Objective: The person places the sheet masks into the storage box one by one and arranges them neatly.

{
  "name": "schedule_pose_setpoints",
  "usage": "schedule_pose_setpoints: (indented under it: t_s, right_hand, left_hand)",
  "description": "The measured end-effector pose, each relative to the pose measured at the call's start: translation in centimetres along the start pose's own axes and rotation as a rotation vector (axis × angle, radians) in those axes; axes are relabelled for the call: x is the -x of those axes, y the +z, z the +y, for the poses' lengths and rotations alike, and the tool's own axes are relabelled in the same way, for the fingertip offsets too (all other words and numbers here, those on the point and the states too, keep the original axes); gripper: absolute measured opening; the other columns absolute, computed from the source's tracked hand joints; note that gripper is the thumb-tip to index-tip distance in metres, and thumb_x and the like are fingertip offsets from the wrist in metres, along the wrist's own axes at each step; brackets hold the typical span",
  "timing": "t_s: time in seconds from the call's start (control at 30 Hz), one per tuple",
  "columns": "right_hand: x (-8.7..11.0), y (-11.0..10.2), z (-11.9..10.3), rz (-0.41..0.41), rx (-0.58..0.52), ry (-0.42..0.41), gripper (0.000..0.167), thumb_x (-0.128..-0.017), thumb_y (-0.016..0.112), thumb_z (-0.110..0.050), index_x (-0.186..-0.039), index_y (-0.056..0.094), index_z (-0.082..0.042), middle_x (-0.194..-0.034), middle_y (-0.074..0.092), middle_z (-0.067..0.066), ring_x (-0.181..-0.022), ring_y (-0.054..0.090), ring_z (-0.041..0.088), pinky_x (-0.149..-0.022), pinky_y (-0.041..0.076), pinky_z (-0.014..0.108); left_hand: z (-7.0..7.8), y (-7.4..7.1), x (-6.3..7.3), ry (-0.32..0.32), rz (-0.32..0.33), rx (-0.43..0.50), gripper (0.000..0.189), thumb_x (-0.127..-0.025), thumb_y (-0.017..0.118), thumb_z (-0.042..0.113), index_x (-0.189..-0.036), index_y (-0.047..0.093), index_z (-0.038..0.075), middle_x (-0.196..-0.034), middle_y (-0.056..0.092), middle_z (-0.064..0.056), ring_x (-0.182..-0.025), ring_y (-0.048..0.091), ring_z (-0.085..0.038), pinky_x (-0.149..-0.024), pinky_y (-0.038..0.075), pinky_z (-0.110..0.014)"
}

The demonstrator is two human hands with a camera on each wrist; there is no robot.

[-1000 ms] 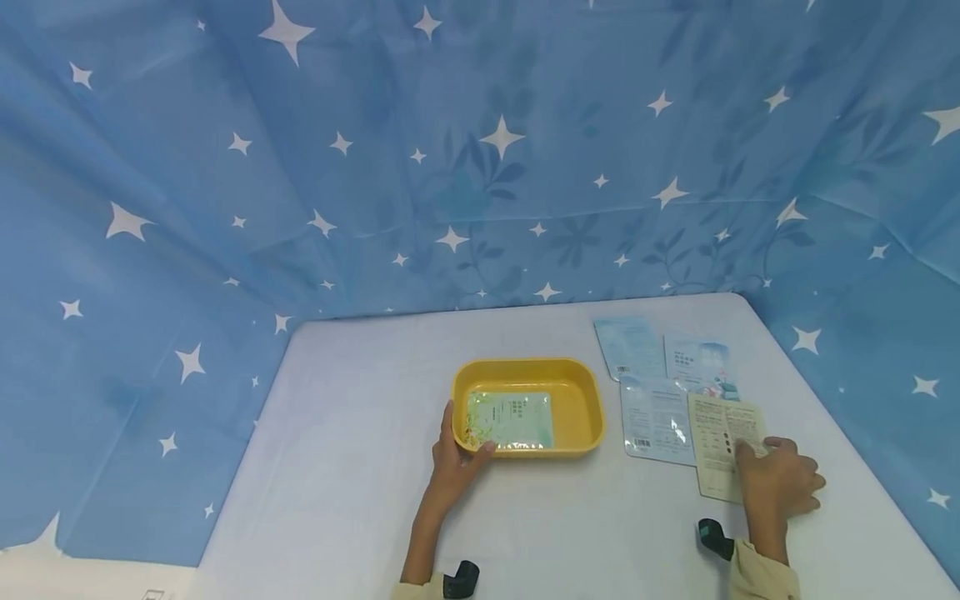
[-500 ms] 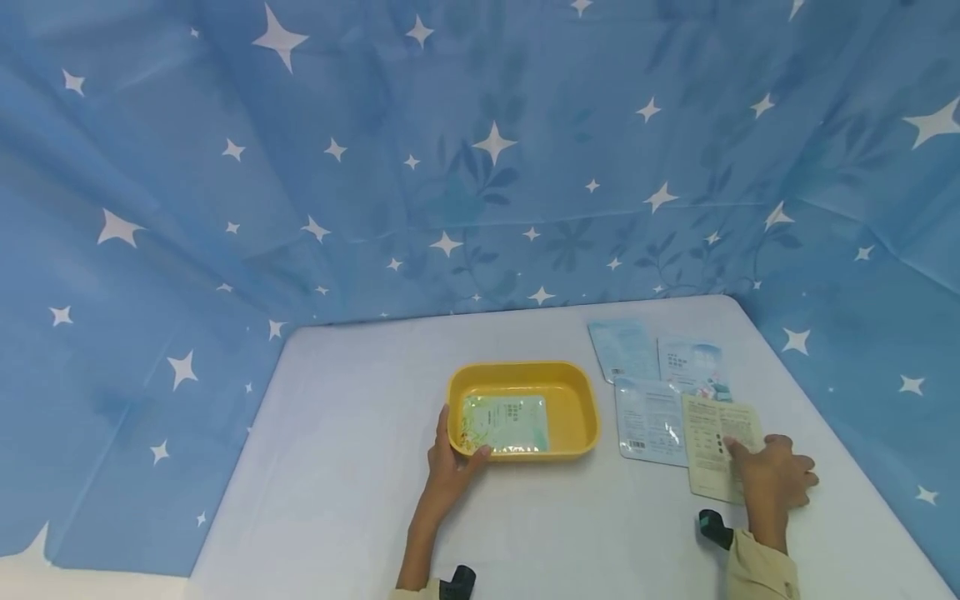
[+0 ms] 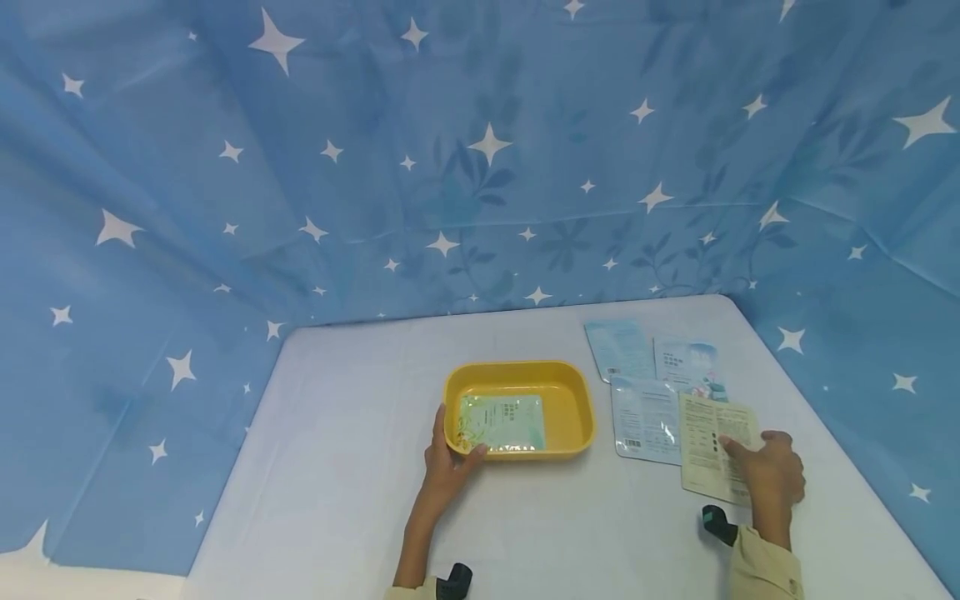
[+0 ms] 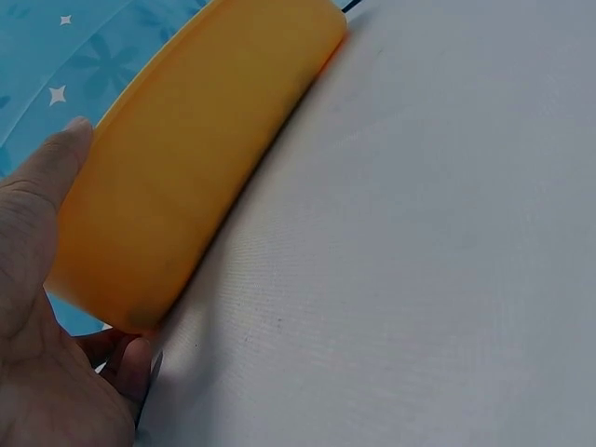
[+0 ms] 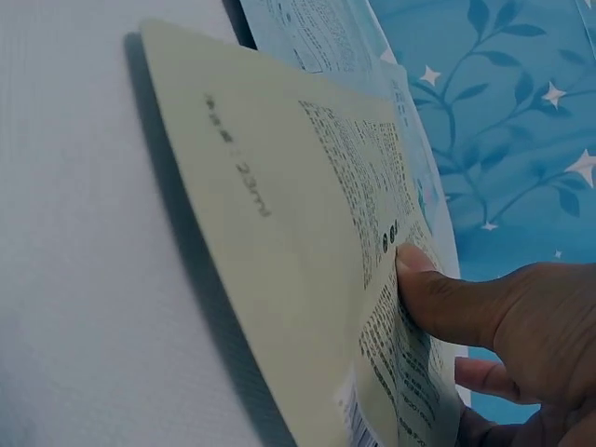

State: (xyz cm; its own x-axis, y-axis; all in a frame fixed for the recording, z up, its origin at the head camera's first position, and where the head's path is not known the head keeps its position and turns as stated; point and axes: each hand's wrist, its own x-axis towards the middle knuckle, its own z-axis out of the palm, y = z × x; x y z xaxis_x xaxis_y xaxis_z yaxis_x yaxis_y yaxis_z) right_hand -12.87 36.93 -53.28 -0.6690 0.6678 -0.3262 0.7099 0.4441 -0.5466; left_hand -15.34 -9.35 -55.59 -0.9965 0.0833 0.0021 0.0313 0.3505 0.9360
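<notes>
My left hand [image 3: 445,475] holds the near left corner of a yellow plastic tray [image 3: 572,417], thumb at the rim and fingers round the side. Inside the tray lies a green face mask packet [image 3: 504,422]. On the right, my right hand [image 3: 772,471] pinches the right edge of a pale yellow face mask packet [image 3: 702,450]. In the right wrist view its thumb [image 5: 447,298] presses the printed face, and the other fingers are partly hidden at the edge. The packet [image 5: 251,186] bows a little and casts a shadow on the white cloth.
Beyond the pale yellow packet lie a silvery blue packet [image 3: 647,421], a light blue packet [image 3: 619,348] and a floral blue packet [image 3: 686,364], partly overlapping. A white cloth [image 3: 360,400] covers the table. Blue star-printed curtains [image 3: 375,208] hang round its back and sides.
The fingers of my right hand have drawn in toward the edge of the pale yellow packet. The whole head view has shifted slightly. My left hand keeps its hold on the tray.
</notes>
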Motion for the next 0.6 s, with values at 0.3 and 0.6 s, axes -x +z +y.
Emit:
schedule_pose_setpoints:
  t_s: [0.3,0.6]
  right_hand:
    - [0.1,-1.0,1.0,-0.032,0.024,-0.038,0.075,-0.091,0.061,-0.047,-0.128,0.044,0.016,-0.088,0.059,0.026,-0.072,0.054,0.032,-0.057,0.04,0.039]
    - [0.2,-1.7,1.7,-0.093,-0.056,-0.014,0.073,-0.094,0.058,-0.044,-0.127,0.046,0.019,-0.078,0.062,0.017,-0.067,0.055,0.024,-0.055,0.041,0.029]
  left_hand:
    - [-0.2,0.1,-0.1,0.007,-0.009,0.021,0.101,-0.089,0.07,0.041,-0.158,0.0,0.019,-0.141,0.049,-0.009,-0.142,0.036,-0.03,-0.12,0.023,-0.056]
    - [-0.2,0.0,0.1,0.001,-0.012,0.039,0.101,-0.089,0.071,0.04,-0.158,0.0,0.022,-0.14,0.05,-0.008,-0.14,0.039,-0.028,-0.12,0.025,-0.053]
